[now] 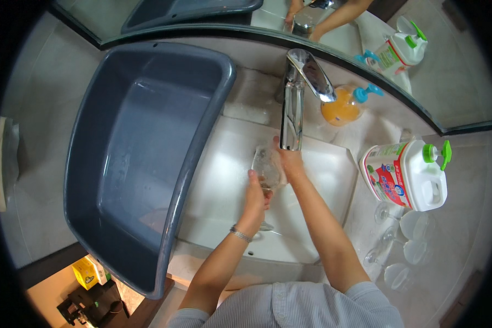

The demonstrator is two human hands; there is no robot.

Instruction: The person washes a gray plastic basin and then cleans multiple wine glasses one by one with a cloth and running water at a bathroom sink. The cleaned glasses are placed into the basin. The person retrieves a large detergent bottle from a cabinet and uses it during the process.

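A stemmed clear glass (pixel 266 164) is tilted over the white sink (pixel 217 197), its bowl pointing toward the tap and its foot toward me. My left hand (pixel 257 199) is closed around the lower bowl and stem. Beside the bowl, on its right, is my right hand (pixel 291 164), just below the mouth of the chrome tap (pixel 292 119). The tap covers some of its fingers, and blur hides whether they grip the glass or only touch it. The glass looks wet.
A large blue-grey plastic basin (pixel 147 135) stands left, overlapping the sink's edge. Right are an orange soap pump bottle (pixel 342 106), a white detergent jug (pixel 402 176) with green pump, and three stemmed glasses (pixel 414 224). A mirror (pixel 229 12) runs along the back.
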